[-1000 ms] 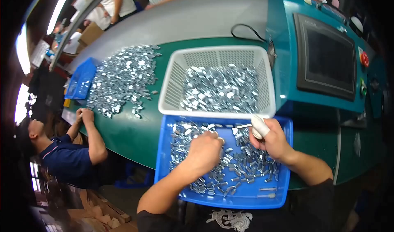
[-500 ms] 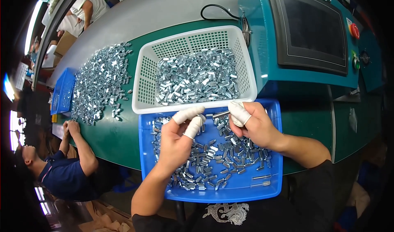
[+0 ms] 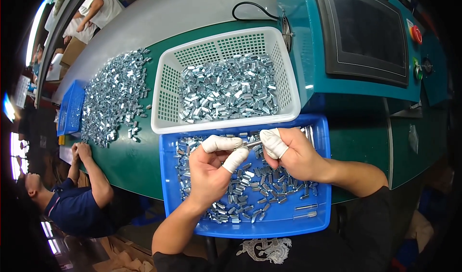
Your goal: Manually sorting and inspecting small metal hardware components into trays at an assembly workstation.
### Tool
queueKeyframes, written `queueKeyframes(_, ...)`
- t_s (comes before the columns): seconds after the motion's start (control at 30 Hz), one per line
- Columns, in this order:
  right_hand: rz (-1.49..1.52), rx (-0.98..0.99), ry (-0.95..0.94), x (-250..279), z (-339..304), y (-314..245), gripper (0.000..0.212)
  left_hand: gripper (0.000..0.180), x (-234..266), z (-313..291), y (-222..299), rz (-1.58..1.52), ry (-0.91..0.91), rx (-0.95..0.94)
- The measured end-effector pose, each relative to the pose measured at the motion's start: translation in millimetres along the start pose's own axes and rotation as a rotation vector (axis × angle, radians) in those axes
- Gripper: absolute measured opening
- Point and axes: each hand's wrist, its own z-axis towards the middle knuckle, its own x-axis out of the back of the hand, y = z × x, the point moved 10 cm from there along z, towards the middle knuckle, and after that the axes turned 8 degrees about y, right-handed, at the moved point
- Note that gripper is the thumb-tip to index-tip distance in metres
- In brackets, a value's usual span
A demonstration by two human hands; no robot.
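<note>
My right hand [image 3: 303, 159], with white finger covers on thumb and forefinger, grips a slim shiny metal rod [image 3: 253, 143]. The rod points left, and its tip meets the covered fingertips of my left hand [image 3: 209, 168]. Thumb and forefinger of the left hand are pinched together; whatever they hold is hidden. Both hands are over a blue tray [image 3: 269, 231] of loose, small silver hexagonal metal pieces [image 3: 245, 180]. Two slender rod-like items [image 3: 306, 212] lie in the tray's near right corner, one of them clear.
Behind the tray stands a white perforated basket [image 3: 224, 126] of similar metal pieces. A large pile [image 3: 113, 94] lies left, beside a blue basket [image 3: 70, 108]. A teal machine with a dark screen [image 3: 365, 31] stands right. A co-worker [image 3: 79, 200] sits at the left.
The right hand has moved slightly left and down with the rod, whose tip now meets the left fingertips. The left thumb and forefinger have come closer together. The view has shifted slightly.
</note>
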Motion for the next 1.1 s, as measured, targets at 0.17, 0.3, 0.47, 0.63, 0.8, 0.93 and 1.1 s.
queueKeyframes(0.17, 0.096, -0.171, -0.083, -6.5, -1.5, 12.5, 0.049, 0.016, -2.2, -2.8, 15.3, 0.138, 0.020, -0.177)
queueKeyframes(0.3, 0.140, -0.220, -0.097, -8.3, -1.0, 16.9, 0.050, 0.017, -6.7, -1.9, 11.3, 0.137, -0.046, -0.138)
queueKeyframes(0.47, 0.084, -0.208, -0.155, -11.3, -1.6, 15.2, 0.052, 0.019, -18.6, -6.3, 29.6, 0.339, -0.104, -0.412)
queueKeyframes(0.63, 0.245, -0.294, -0.174, -13.8, -2.4, 11.9, 0.047, 0.027, -14.7, -5.0, 38.6, 0.339, 0.011, -0.347)
queueKeyframes(0.8, 0.225, -0.283, -0.119, -9.8, -1.5, 13.2, 0.055, 0.024, -9.5, -4.1, 27.8, 0.484, -0.058, -0.297)
queueKeyframes(0.93, 0.141, -0.203, -0.127, -9.7, 0.4, 5.5, 0.055, 0.015, -16.0, -7.3, 39.7, 0.527, 0.008, -0.438)
queueKeyframes(1.1, 0.512, -0.628, -0.344, -28.7, -16.3, 34.2, 0.049, 0.021, -28.8, -17.3, 69.2, 0.614, 0.031, -0.750)
